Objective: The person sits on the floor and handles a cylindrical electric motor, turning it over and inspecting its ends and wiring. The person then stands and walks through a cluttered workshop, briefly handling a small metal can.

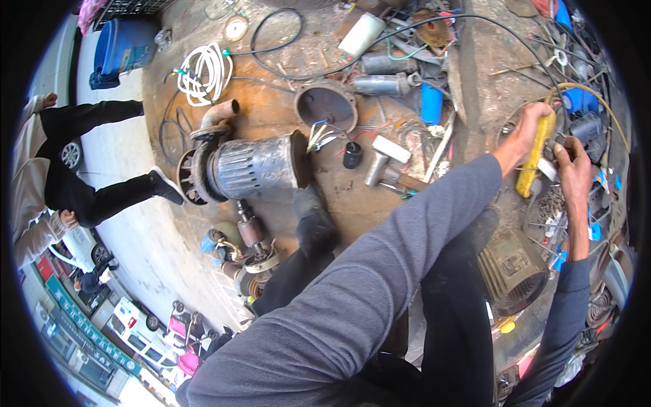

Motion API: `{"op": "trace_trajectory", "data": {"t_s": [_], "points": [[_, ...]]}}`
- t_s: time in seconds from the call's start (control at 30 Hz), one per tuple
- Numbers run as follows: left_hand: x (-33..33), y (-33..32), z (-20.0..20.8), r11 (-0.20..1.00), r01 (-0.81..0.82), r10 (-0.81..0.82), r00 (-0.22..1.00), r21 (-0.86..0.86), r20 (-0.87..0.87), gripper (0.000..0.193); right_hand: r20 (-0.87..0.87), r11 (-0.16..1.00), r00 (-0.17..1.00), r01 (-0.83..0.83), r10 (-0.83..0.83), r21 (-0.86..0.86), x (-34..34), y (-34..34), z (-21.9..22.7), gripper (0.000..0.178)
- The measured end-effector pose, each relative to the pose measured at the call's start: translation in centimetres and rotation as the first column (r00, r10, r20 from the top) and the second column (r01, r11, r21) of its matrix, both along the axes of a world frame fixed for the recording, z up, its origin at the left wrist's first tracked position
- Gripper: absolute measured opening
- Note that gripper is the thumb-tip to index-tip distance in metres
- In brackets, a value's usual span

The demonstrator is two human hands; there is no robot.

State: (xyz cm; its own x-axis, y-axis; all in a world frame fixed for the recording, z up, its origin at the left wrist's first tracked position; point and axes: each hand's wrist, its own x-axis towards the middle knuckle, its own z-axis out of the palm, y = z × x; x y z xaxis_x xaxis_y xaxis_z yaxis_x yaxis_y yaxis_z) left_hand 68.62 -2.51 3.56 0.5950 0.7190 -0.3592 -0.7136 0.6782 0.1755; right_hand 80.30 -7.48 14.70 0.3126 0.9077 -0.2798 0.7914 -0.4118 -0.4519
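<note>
My left hand is closed around a long, narrow yellow object at the right side; its exact kind does not show. Close beside it, my right hand has its fingers pinched together at a small dark part against the yellow object, and what they grip is too small to make out. A white piece sticks out between the two hands. A thin black cable arcs over toward them from the far side. Below my hands lies a finned motor housing.
A large grey motor lies left of my boot. Nearby are a round metal cover, a hammer, a black cylinder and coiled white hose. Scrap crowds the right edge. Another person's shoe is at left.
</note>
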Motion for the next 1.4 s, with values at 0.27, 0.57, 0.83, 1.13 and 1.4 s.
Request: {"op": "trace_trajectory", "data": {"t_s": [0.27, 0.57, 0.83, 1.13, 1.4], "points": [[0.3, 0.2, 0.9, 0.988, -0.015, 0.070, 0.928, 0.152, -0.367, 0.044, -0.038, 0.999, 0.998, -0.047, 0.047, 0.018, 2.4, -0.3, -1.1, 0.026], [1.4, -0.4, 0.5, 0.978, 0.026, 0.128, 0.705, 0.206, -0.697, 0.067, -0.034, 0.996, 0.998, 0.047, -0.045, 0.079, 10.2, 0.9, 3.7, 0.042], [2.4, -0.2, 1.6, 0.973, 0.120, 0.058, 0.697, 0.197, -0.714, 0.074, 0.236, 0.977, 0.965, -0.151, 0.112, 0.153, 6.8, 4.2, 7.4, 0.032], [0.5, 0.1, 1.0, 0.966, 0.150, 0.008, 0.798, 0.212, -0.602, 0.049, 0.164, 0.992, 0.984, -0.089, 0.074, 0.085, -1.7, 5.2, 10.5, 0.025], [2.0, 1.5, 5.7, 0.999, -0.001, 0.004, 0.997, 0.048, -0.077, 0.037, -0.093, 0.999, 0.996, -0.009, 0.012, 0.035, -4.6, 7.1, 13.3, 0.025]]}}
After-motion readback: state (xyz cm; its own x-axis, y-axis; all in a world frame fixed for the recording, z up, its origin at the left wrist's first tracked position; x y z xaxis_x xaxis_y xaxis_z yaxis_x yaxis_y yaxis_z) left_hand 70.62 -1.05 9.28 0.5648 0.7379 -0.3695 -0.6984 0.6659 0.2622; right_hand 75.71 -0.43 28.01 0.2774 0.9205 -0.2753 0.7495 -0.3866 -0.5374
